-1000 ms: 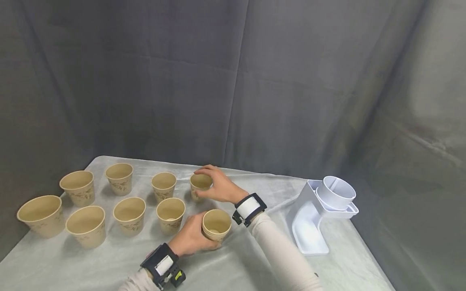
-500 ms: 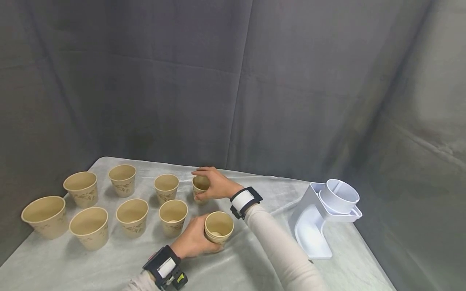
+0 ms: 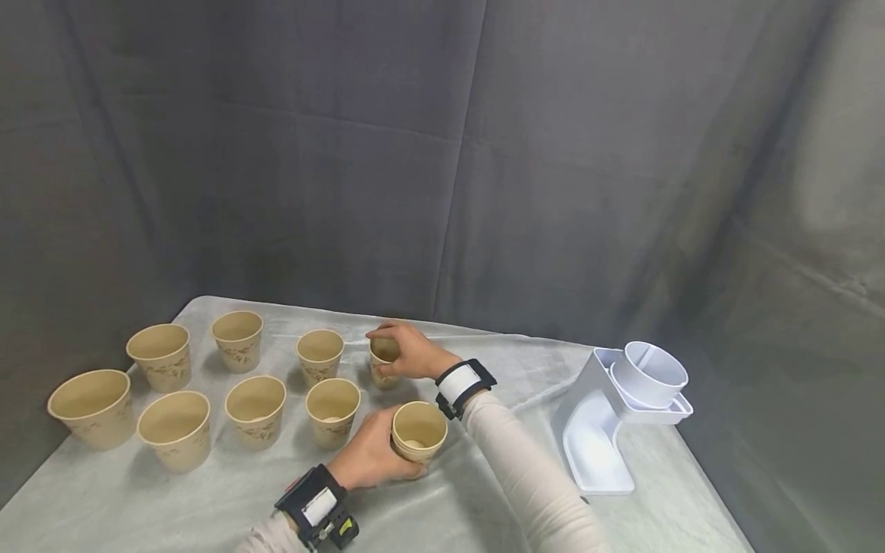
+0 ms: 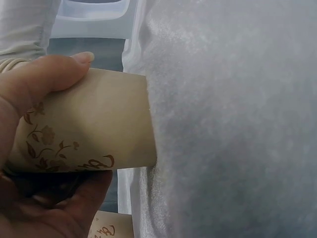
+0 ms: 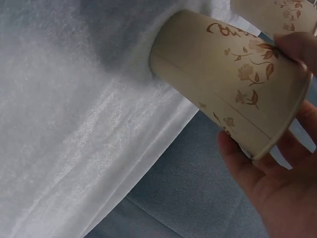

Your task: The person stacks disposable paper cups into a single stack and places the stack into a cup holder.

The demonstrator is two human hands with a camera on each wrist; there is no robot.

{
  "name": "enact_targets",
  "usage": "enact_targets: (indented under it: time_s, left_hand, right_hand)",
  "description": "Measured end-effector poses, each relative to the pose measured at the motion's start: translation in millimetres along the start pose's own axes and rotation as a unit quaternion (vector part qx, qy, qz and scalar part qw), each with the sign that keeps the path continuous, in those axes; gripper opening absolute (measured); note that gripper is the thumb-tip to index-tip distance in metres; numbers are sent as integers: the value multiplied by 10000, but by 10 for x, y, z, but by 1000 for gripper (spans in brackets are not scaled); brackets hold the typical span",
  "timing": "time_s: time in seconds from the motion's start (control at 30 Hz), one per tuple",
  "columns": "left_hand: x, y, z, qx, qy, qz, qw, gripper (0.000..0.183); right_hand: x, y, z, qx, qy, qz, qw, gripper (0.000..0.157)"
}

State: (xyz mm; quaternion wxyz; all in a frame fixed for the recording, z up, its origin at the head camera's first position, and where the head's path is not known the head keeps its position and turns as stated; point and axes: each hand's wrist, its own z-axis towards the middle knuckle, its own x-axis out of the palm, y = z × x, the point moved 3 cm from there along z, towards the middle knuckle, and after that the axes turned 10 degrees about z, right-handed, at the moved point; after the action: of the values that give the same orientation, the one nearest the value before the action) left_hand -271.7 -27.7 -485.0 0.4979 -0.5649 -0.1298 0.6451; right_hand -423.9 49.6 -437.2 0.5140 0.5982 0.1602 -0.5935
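Note:
My left hand [image 3: 376, 453] grips a small stack of nested beige paper cups [image 3: 419, 432] near the front middle of the table. In the left wrist view, the thumb lies along one side of the outer paper cup [image 4: 99, 119] and fingers curl round the other. Farther back, my right hand [image 3: 415, 352] holds a single paper cup [image 3: 382, 369] near its rim. The right wrist view shows this cup [image 5: 223, 79], printed with brown flowers, between thumb and fingers, its base against the cloth.
Several similar paper cups stand upright in two rows on the left, among them a near cup [image 3: 332, 407] and a back cup [image 3: 320, 355]. A white plastic stand with a round holder [image 3: 650, 375] stands at the right. Pale cloth [image 3: 505, 349] covers the table, with grey curtain behind.
The fingers of my right hand have drawn in on the back cup's rim. My left hand keeps its hold on the stack. The whole head view has shifted slightly to the right.

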Motion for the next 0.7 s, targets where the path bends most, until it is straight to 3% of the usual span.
enact_targets:
  time_s: [0.23,0.43,0.57,0.7]
  left_hand:
    - [-27,-6,-13,19,-44,-49,10000,67]
    - [-50,24,-18,-77,6,-80,9999,66]
    - [-51,45,-30,-120,82,-130,9998,67]
    - [-76,71,-34,-140,58,-30,9999,68]
  right_hand:
    - [-47,71,-13,113,-247,37,9996,61]
    - [-246,264,-149,122,-748,428,9962,62]
    - [-413,427,-302,-56,-1173,674,9908,61]
    - [-576,709,-470,-297,-1680,1125,9789,60]
